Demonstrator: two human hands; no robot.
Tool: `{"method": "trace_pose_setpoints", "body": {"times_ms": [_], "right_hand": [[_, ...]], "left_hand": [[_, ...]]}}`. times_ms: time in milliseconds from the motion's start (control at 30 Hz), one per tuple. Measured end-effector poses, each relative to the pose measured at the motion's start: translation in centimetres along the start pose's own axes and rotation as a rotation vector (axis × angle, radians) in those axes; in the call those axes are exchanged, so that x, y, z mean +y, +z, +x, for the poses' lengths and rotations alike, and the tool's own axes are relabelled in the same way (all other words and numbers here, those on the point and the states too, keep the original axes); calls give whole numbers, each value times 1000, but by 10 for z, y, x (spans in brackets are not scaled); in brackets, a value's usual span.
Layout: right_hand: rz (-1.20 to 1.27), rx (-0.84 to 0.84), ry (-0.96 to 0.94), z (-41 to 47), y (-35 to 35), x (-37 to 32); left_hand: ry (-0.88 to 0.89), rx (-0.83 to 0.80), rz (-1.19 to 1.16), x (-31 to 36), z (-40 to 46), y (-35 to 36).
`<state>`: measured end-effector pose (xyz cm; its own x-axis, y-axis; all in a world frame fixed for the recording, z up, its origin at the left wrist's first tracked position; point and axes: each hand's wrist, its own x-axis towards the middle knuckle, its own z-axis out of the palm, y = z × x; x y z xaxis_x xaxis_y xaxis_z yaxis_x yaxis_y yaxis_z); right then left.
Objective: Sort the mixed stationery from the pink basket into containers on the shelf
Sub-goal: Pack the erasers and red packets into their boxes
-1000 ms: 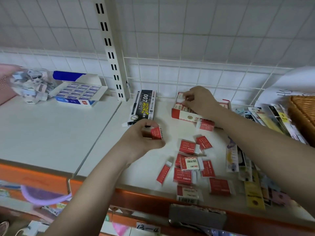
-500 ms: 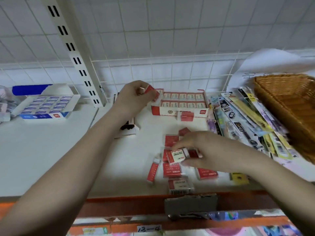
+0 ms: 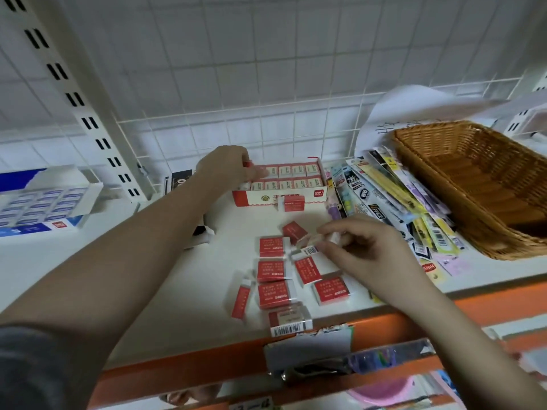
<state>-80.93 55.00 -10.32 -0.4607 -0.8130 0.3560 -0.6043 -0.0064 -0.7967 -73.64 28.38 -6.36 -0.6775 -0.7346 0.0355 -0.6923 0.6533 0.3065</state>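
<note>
Here, in the head view, the red display box point(image 3: 291, 184) stands at the back of the white shelf point(image 3: 165, 291), against the wire grid, and serves as the reference for everything else. It holds two rows of red-sleeved erasers standing on edge. The left hand point(image 3: 229, 167) reaches over the box's left end with its fingers curled down onto the far row; a red eraser point(image 3: 248, 164) shows at its fingertips, pinched there and touching the box's contents. One loose eraser point(image 3: 293, 203) leans against the front wall of the box. In front of the box, nearer the shelf's orange edge, lies a scatter of loose red erasers point(image 3: 273, 272), most of them flat and close together, one point(image 3: 242, 300) lying at the scatter's left edge, and one point(image 3: 290, 320) with a barcode label at the very lip of the shelf. The right hand point(image 3: 364, 253) hovers over this scatter, in front and slightly to the right of the box, with thumb and fingers pinching a small barcoded eraser point(image 3: 310, 250) just above the pile. Just to the right of the box lies a fan of flat packaged stationery cards point(image 3: 393, 199), overlapping one another, and beyond them a brown wicker basket point(image 3: 473, 184) sits further right. Well to the left of the box, past the slotted upright, an open blue-and-white carton point(image 3: 44, 202) holds rows of blue-sleeved erasers. A dark pen box point(image 3: 180, 182) lies just left of the red box, partly hidden behind the left forearm.
</note>
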Motion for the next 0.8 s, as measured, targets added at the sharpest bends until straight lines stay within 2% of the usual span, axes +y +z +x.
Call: {"method": "trace_pose_setpoints", "body": {"times_ms": [167,267,400,600,800], "right_hand": [[34,38,24,0,-5,2],[71,67,54,1,-9,3],[113,64,76,6,-10,4],[165,137,120,37,-17,-1],[55,72,24,80,-9,-5]], "left_hand": [[69,21,-253,-2,-6,6],[101,-16,-123,-7,-9,1],[54,-4,-196,-11,-10,-3],[39,74,-130,6,-46,-8],[22,-166,-157,21,-122,5]]}}
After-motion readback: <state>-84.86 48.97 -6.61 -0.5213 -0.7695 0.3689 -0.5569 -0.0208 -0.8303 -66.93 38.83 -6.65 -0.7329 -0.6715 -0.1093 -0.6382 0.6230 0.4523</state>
